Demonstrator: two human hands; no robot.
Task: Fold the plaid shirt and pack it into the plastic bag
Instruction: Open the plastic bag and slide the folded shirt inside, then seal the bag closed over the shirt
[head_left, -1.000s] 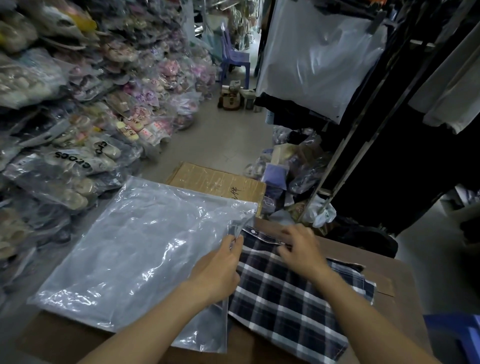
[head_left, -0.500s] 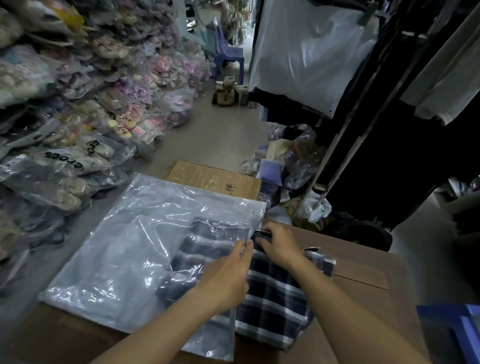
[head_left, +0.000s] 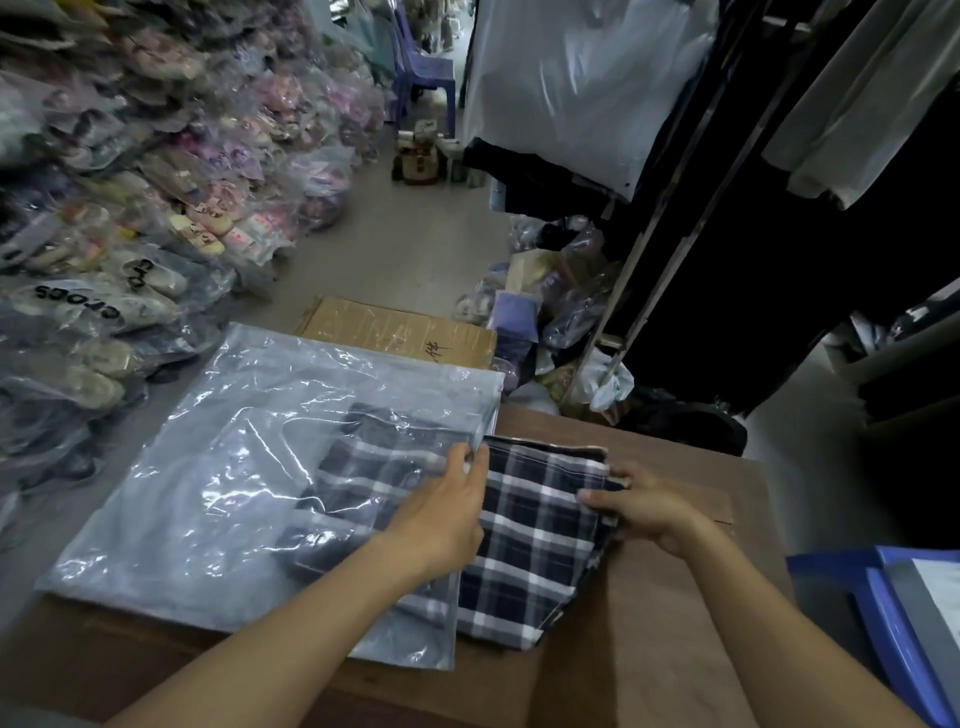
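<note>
The folded navy-and-white plaid shirt (head_left: 524, 535) lies at centre frame, partly inside the clear plastic bag (head_left: 218, 467) on the brown table (head_left: 649, 649). The left hand (head_left: 447, 514) pinches the bag's open edge. The right hand (head_left: 649, 512) grips the shirt's right edge, apparently with curled fingers.

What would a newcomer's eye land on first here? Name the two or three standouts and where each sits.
The plaid shirt at centre, about half slid into the clear bag lying flat on the brown table. The left hand pinches the bag's open edge while the right hand grips the shirt's outer end. On the left, a big heap of bagged shoes runs along the aisle.
</note>
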